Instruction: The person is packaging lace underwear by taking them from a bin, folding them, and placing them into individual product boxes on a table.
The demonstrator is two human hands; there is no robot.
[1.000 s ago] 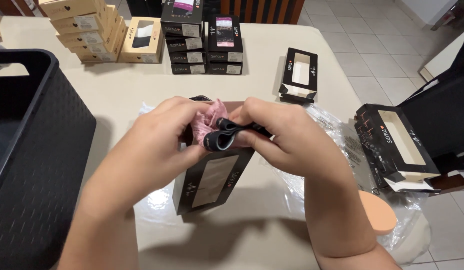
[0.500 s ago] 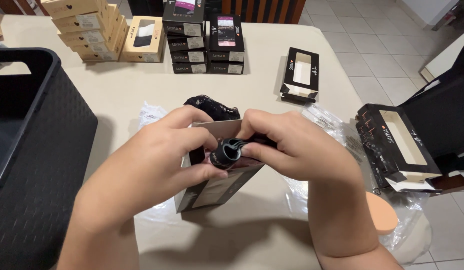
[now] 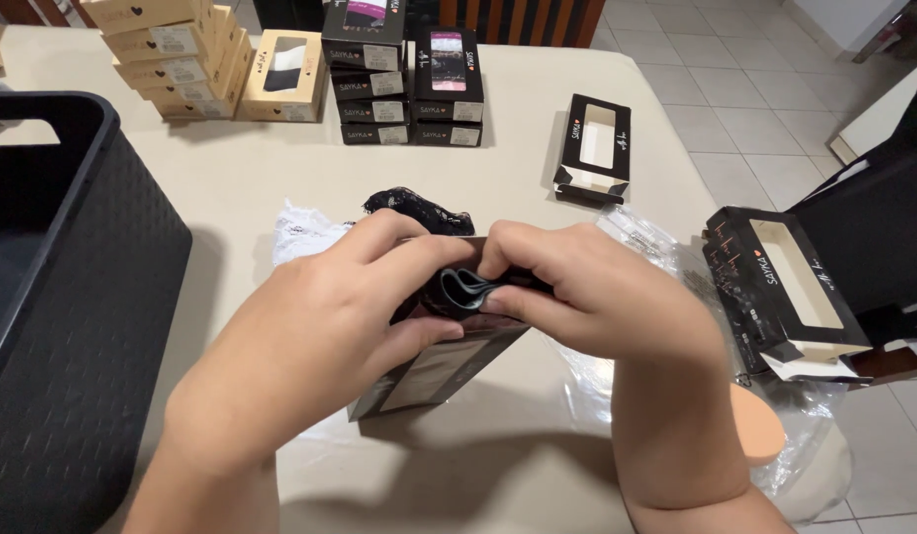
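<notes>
My left hand point(image 3: 310, 326) and right hand point(image 3: 587, 297) pinch the rolled dark fabric point(image 3: 463, 289) at the mouth of the windowed box point(image 3: 434, 366), fingers closed on it. I'd keep the roll tight and feed it in squarely. Beyond, black lace point(image 3: 419, 206) lies on the worktop point(image 3: 280, 188) before stacked boxes point(image 3: 399, 74).

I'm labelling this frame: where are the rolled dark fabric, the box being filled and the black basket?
rolled dark fabric point(image 3: 465, 289), head view, its folded edge.
box being filled point(image 3: 434, 371), head view, its windowed front.
black basket point(image 3: 92, 326), head view, its textured side wall.

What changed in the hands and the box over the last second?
The pink fabric seen a second ago is gone from view; the left hand and right hand now press a dark folded roll into the open end of the dark box. Both hands kept their grip; the stacked boxes stayed put.
</notes>
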